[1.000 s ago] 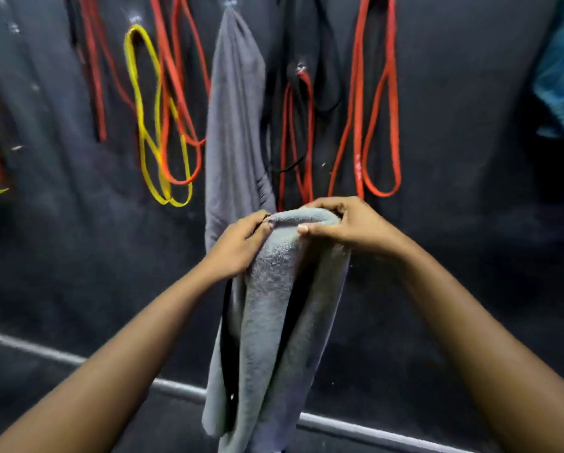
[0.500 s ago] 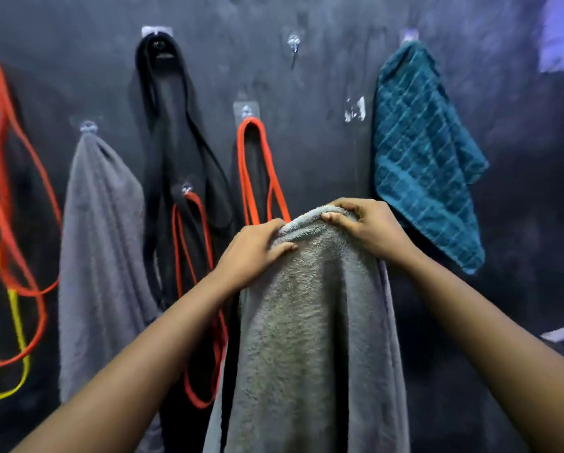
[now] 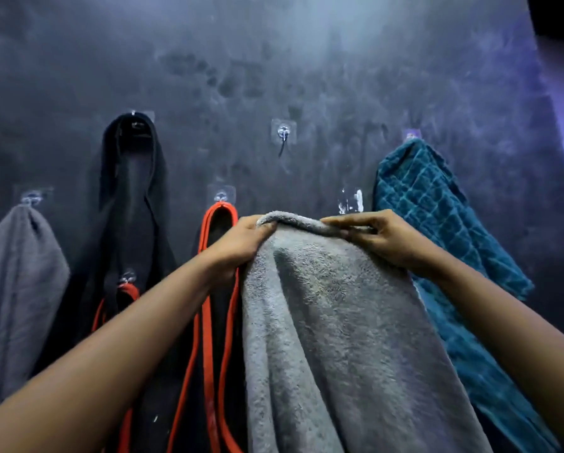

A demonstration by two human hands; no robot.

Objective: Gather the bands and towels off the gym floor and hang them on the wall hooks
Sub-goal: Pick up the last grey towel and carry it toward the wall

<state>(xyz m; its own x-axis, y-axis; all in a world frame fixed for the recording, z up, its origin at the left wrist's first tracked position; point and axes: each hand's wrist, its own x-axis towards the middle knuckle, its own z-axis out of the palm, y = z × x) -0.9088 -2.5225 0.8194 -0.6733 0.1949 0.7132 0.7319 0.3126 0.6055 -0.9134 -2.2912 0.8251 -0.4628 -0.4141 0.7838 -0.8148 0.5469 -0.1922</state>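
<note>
I hold a grey fluffy towel (image 3: 333, 322) up in front of the dark wall. My left hand (image 3: 241, 243) grips its top edge on the left, and my right hand (image 3: 378, 237) pinches the top edge on the right. The towel hangs down between my arms. Just above and behind its top edge is a bare clear hook patch (image 3: 351, 201). Higher up, a clear adhesive hook (image 3: 284, 134) carries nothing.
On other hooks hang a grey towel (image 3: 19, 273) at the left, a black band (image 3: 133, 197), a red band (image 3: 220, 289), a second red band (image 3: 123, 299) lower down and a teal checked towel (image 3: 437, 223) at the right.
The view has tilted up and shifted right along the wall. Both hands have lifted the grey towel higher and spread its top edge wider, closer to the free hooks.
</note>
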